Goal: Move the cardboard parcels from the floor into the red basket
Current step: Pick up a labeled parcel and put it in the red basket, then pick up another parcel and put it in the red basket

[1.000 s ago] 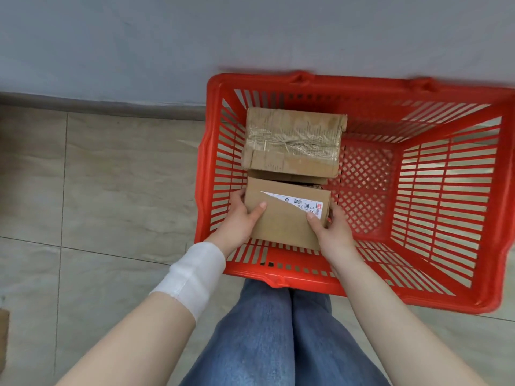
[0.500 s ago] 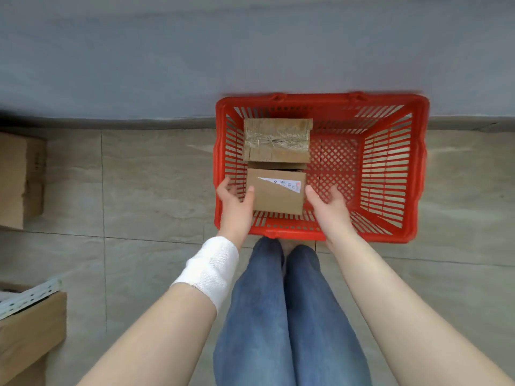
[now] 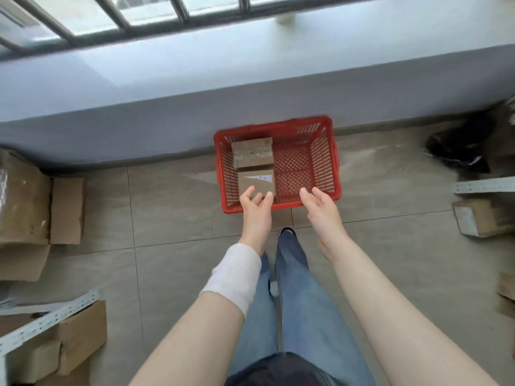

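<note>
The red basket (image 3: 323, 168) stands on the tiled floor against the wall. Two cardboard parcels lie in its left half: a taped one (image 3: 252, 152) at the back and a labelled one (image 3: 255, 181) in front of it. My left hand (image 3: 255, 208) hovers over the basket's near rim, fingers apart, holding nothing, its fingertips in front of the labelled parcel. My right hand (image 3: 320, 207) is open at the near rim, to the right of that parcel. A white bandage wraps my left wrist.
Large cardboard boxes (image 3: 25, 199) sit on the floor at the left, and more boxes (image 3: 58, 338) with a white metal rail at the lower left. A parcel (image 3: 482, 218) lies at the right, a black bag (image 3: 462, 146) behind it. A window ledge runs above.
Both hands let go of the labelled parcel, which now rests in the basket, and drew back to the near rim. The view rose and pulled away, showing more floor.
</note>
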A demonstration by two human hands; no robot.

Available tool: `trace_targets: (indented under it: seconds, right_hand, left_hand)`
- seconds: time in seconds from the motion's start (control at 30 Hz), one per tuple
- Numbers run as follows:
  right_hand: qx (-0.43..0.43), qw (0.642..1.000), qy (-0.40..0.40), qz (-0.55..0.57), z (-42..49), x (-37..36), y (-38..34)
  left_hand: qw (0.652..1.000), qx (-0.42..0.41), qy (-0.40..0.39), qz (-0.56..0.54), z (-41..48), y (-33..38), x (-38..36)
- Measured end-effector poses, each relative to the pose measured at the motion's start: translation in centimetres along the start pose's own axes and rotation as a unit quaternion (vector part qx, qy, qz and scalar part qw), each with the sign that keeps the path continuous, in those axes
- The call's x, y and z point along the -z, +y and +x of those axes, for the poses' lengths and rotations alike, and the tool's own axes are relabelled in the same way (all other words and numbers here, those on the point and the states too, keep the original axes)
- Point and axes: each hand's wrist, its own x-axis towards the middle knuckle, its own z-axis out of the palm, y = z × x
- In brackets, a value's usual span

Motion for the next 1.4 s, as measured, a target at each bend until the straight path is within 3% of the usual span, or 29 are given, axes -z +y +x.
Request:
trace_targets:
  seconds: [0.3,0.53,0.8,1.0,1.13,1.3,1.4]
  right_hand:
    - [0.051,0.984,0.103,0.133,-13.3,1.7,5.3]
    - [0.055,0.934,0.229,0.269,-23.9,7.4,12.5]
    - [0.063,0.842,0.348,0.407,-35.2,16.5,26.0]
    - [0.046,0.783,0.428,0.448,-45.3,22.2,40.8]
    - [0.022,0.726,0.491,0.481,-51.7,25.1,50.4]
    - [0.016,0.659,0.529,0.535,-57.2,28.5,59.0]
    - [0.020,0.638,0.540,0.549,-59.5,31.7,62.9]
  left_hand:
    - [0.987,-0.051,-0.128,0.082,-10.4,-3.5,2.3]
    - [0.945,-0.082,-0.247,0.200,-19.3,-10.0,-0.3]
    - [0.855,-0.111,-0.382,0.333,-31.7,-23.2,-6.4]
    - [0.793,-0.113,-0.440,0.407,-41.3,-37.7,-9.0]
    - [0.740,-0.100,-0.486,0.454,-47.8,-47.4,-9.8]
    - [0.671,-0.101,-0.534,0.504,-54.6,-56.6,-11.7]
    - [0.645,-0.101,-0.552,0.520,-58.0,-61.2,-13.9]
